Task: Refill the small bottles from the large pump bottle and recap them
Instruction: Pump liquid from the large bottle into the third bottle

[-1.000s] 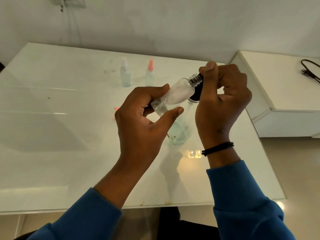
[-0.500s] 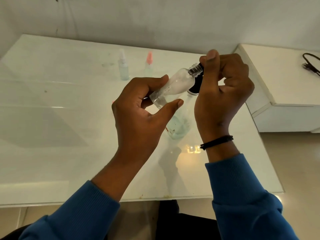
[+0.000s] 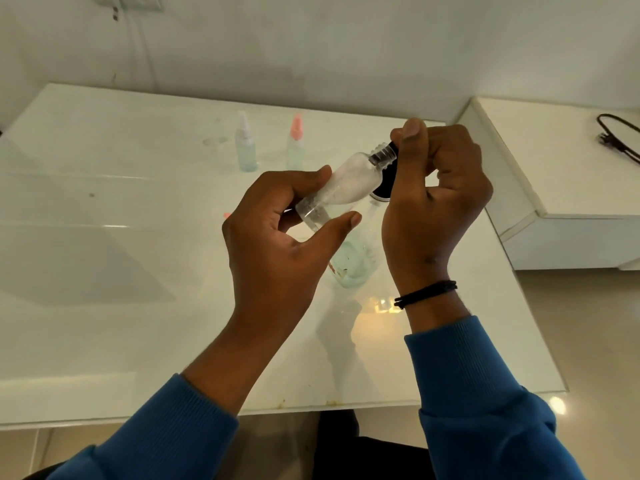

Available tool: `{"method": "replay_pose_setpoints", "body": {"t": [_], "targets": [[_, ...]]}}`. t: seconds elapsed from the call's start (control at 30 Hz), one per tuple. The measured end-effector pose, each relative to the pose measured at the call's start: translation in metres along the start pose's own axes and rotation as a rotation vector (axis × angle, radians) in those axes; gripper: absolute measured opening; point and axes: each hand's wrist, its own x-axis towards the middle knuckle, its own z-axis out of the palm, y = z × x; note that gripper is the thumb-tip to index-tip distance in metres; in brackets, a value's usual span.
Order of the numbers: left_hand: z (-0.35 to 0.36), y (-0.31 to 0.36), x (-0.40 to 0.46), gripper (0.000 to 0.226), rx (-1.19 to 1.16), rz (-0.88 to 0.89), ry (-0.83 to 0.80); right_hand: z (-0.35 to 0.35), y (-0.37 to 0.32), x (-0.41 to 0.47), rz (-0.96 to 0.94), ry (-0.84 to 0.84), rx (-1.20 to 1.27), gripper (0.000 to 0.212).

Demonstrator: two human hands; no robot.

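The small clear bottle [image 3: 341, 181] is held in the air above the right half of the white table [image 3: 104, 271], tilted so that its base points down toward the left hand [image 3: 277, 237] and its bare threaded neck points up and to the right, against the right hand [image 3: 436, 199]. The left hand grips the lower part of the bottle, fingers curled round its far side and the thumb stretched along the near side, its tip close under the body. The inside of the bottle looks frosted white, with a clearer band near the base. The right hand is closed, its thumb standing upright just beside the neck, and it holds a black cap [image 3: 386, 178] that sits just off the thread, behind and below the neck; whether cap and thread touch cannot be told. A black band [image 3: 426, 293] circles the right wrist, and both arms wear blue sleeves. Directly beneath the hands, on the table toward its right edge, stands a larger clear bottle [image 3: 356, 261] with pale green liquid in its base, mostly hidden by the hands. Near the far edge of the table stand two small spray bottles side by side and apart: one with a white top [image 3: 245, 147] and, to its right, one with a pink top [image 3: 296, 143]. A black cable [image 3: 620, 135] lies on a white unit past the table's right edge.
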Motion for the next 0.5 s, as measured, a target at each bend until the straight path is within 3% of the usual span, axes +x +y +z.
{"method": "replay_pose_setpoints", "body": {"t": [0.5], "targets": [[-0.0006,0.0008,0.0007,0.043,-0.001,0.01,0.002,0.0002,-0.0035,0.0011,0.037,0.017,0.026,0.029]]}}
